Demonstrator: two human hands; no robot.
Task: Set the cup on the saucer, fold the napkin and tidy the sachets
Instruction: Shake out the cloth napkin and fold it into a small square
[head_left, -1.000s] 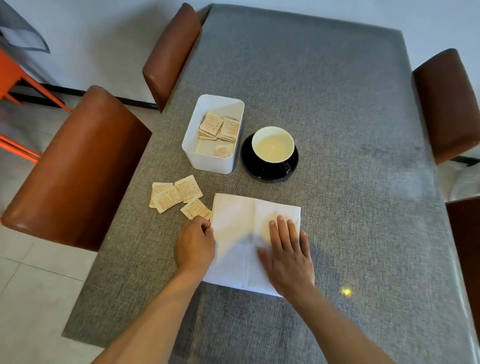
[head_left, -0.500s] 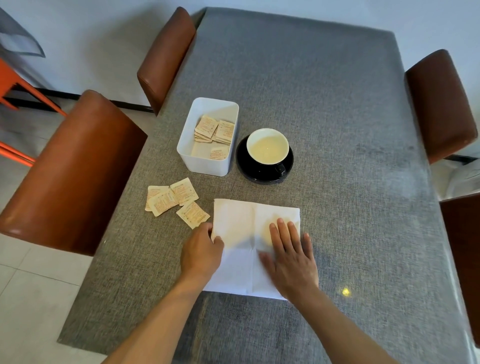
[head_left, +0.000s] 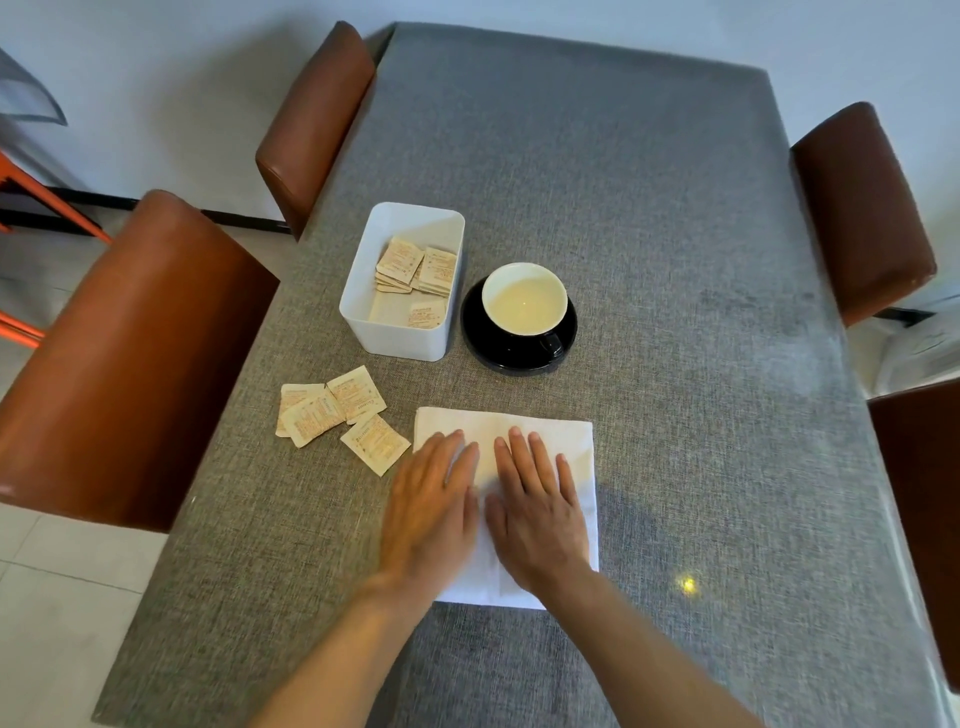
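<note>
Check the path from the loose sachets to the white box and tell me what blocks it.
Nothing visible blocks it. The loose sachets lie on bare table just in front of the white box, whose top is open.

table (head_left: 649, 218) — woven grey cloth, matt; saucer (head_left: 480, 340) — glossy black; napkin (head_left: 571, 441) — soft paper

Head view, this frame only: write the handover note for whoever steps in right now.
Left hand and right hand: both flat, palms down on the white napkin, holding nothing.
Done: cup sits on the black saucer.
White box beside it holds some sachets.
Left: finish the napkin fold; four loose sachets lie on the table, left of the napkin.
</note>
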